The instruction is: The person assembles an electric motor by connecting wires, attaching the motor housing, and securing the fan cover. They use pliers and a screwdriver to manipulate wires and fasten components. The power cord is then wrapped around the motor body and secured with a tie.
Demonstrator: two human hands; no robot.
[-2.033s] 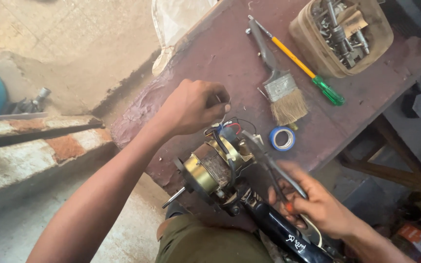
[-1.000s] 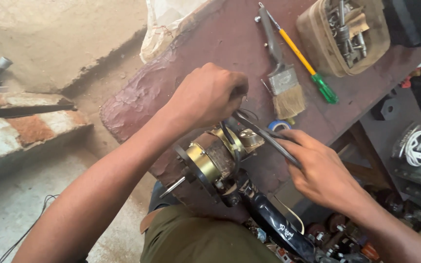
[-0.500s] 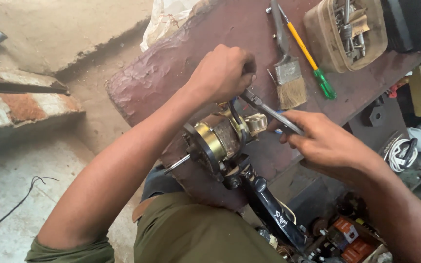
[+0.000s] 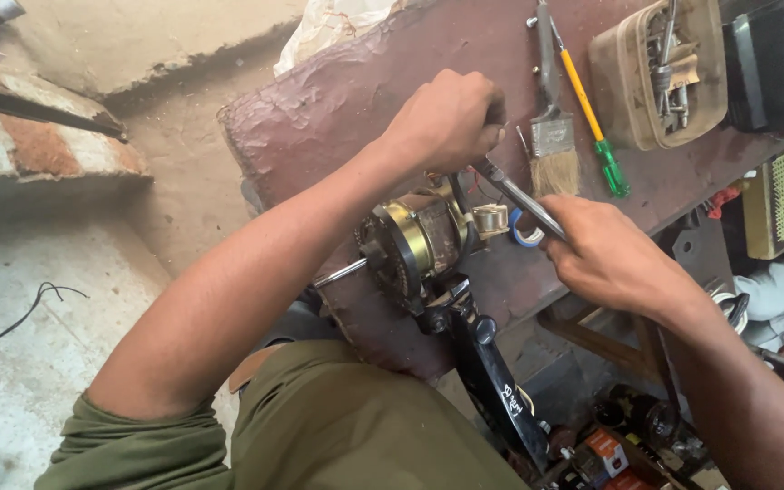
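A worn reddish-brown surface (image 4: 347,100) runs from the middle of the frame to the upper right, its paint flaking. Left of it lies a dusty concrete floor (image 4: 38,363) with a thin black wire (image 4: 20,318) at the lower left and a brick step (image 4: 38,145) at the upper left. On the surface, upper right, lie a paintbrush (image 4: 551,127), a screwdriver (image 4: 592,118) with a yellow shaft and green handle just beside it, and a tan tray of metal parts (image 4: 660,77). A white plastic bag (image 4: 338,32) sits at the top centre.

In the centre, at the near edge of the surface, rests a small electric motor (image 4: 415,240) with a brass-coloured body, copper windings and a shaft pointing lower left; a black arm (image 4: 492,381) runs from it toward the bottom of the frame. A roll of blue tape (image 4: 524,231) lies just right of it.

The left hand (image 4: 446,118) is closed in a fist above the motor's right end; what it grips is hidden. The right hand (image 4: 610,254) is curled tight around the handles of metal pliers (image 4: 514,195), whose tip reaches up-left to the left hand, at the motor's wires.
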